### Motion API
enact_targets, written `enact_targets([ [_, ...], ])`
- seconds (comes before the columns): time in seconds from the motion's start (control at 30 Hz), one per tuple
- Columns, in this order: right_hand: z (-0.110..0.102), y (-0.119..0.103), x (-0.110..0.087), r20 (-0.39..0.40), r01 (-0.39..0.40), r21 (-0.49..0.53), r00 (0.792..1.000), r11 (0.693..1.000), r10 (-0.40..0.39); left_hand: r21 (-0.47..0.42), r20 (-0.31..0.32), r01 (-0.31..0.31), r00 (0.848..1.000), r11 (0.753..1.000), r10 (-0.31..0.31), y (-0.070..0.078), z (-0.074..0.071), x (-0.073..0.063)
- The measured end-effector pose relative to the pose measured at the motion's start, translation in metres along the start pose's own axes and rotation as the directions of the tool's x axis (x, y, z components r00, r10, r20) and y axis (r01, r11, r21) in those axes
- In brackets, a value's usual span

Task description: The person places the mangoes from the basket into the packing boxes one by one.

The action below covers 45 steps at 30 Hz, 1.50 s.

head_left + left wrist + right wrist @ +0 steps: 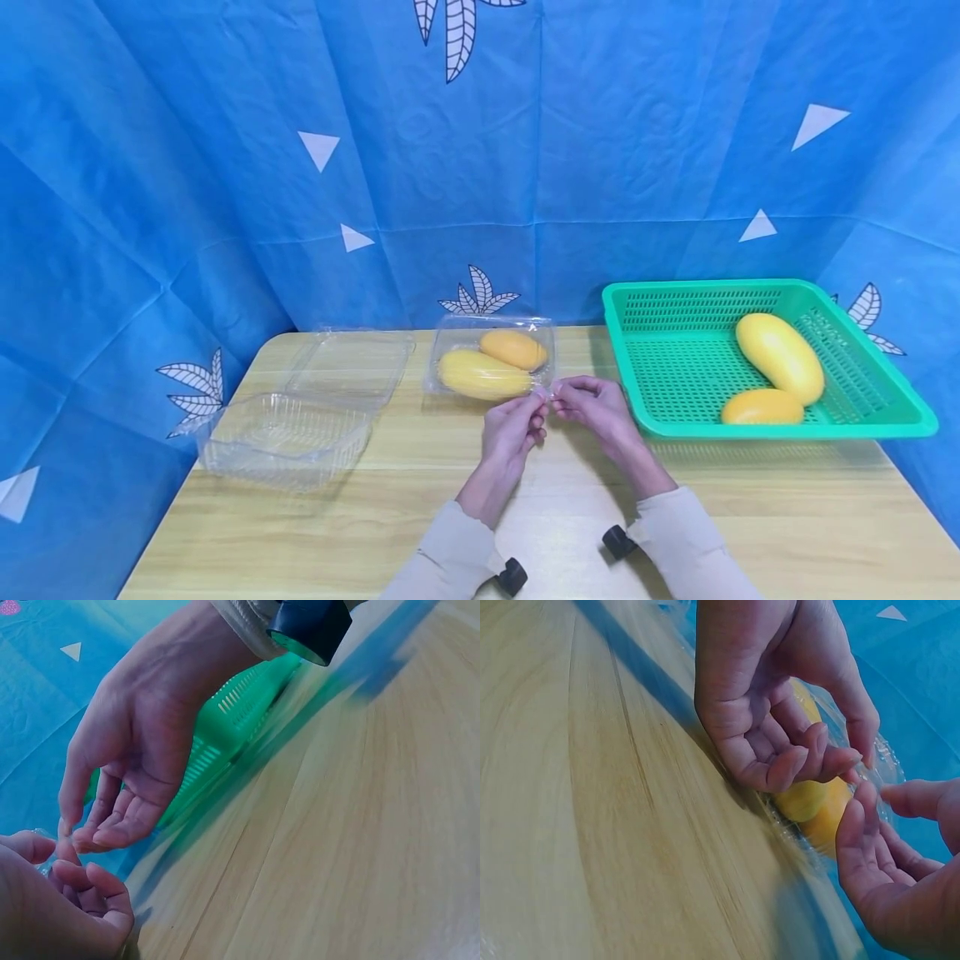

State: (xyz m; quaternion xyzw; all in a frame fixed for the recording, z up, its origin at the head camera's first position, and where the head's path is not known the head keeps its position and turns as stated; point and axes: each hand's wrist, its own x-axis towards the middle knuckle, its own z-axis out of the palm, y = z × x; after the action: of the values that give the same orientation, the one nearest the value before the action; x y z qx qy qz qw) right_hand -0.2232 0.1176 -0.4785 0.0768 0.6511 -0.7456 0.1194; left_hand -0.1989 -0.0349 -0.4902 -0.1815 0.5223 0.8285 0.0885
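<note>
Clear box (459, 335) of yellow fruit is sitting on the counter (427, 500) just beyond the hands, its near right corner coming right to the fingertips. The left hand (512, 429) is pinching at that corner between thumb and forefinger, the other fingers loosely bent; the right hand (596, 410) is pinching just beside it in much the same way. Both are working on thin clear plastic — its exact edge is too faint to tell.

Judging by this, the person is dealing with the fastening at that corner, most likely pressing lid and base together. What the next move is calling for, it seems, is a firm, even squeeze there, without the thin wall buckling. Inside the box a larger yellow fruit (482, 375) is lying nearest the hands, with a smaller orange one (513, 348) behind it.

Left of the hands, a second clear box (285, 442) is standing with its lid (348, 367) folded back. Right of them, a green basket (667, 383) is holding a large fruit (780, 357) and a smaller fruit (762, 407). The counter is showing pale wood grain, and beyond everything a blue cloth (480, 150) — patterned with white leaves and triangles — is hanging around the far side.
</note>
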Motion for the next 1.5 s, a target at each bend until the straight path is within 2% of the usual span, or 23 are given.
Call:
enact_targets([
  [0.43, 0.003, 0.000, 0.000, -0.026, 0.010, -0.047, 1.000, 0.999, -0.011, 0.033, -0.042, 0.028, 0.999, 0.999, -0.027, 0.001, 0.001, -0.001],
  [0.7, 0.003, 0.000, 0.001, -0.023, 0.026, -0.056, 0.999, 0.998, -0.027, -0.005, 0.005, 0.036, 0.999, 0.999, -0.036, 0.003, -0.001, -0.002],
  [1.0, 0.008, -0.003, 0.008, -0.066, 0.032, -0.043, 0.997, 0.999, -0.035, 0.010, 0.050, 0.019, 0.999, 1.000, -0.019, 0.004, -0.004, -0.001],
  [1.13, 0.009, -0.004, 0.012, -0.052, 0.054, -0.046, 0.997, 0.997, -0.056, 0.034, 0.092, 0.017, 0.996, 0.999, -0.020, 0.007, -0.009, -0.002],
  [1.27, 0.008, -0.005, 0.014, -0.016, 0.069, -0.034, 0.997, 0.997, -0.070, 0.079, 0.182, 0.053, 0.981, 0.995, -0.067, 0.013, -0.017, -0.005],
  [1.37, 0.007, -0.006, 0.014, 0.002, 0.065, -0.031, 0.998, 0.997, -0.065, 0.158, 0.265, 0.059, 0.959, 0.986, -0.100, 0.019, -0.024, -0.010],
  [1.43, 0.007, -0.006, 0.014, 0.010, 0.059, -0.032, 0.998, 0.998, -0.059, 0.233, 0.314, 0.032, 0.944, 0.972, -0.107, 0.023, -0.030, -0.013],
  [1.5, 0.007, -0.006, 0.013, 0.018, 0.053, -0.029, 0.998, 0.998, -0.053, 0.336, 0.354, -0.033, 0.931, 0.941, -0.094, 0.028, -0.036, -0.018],
])
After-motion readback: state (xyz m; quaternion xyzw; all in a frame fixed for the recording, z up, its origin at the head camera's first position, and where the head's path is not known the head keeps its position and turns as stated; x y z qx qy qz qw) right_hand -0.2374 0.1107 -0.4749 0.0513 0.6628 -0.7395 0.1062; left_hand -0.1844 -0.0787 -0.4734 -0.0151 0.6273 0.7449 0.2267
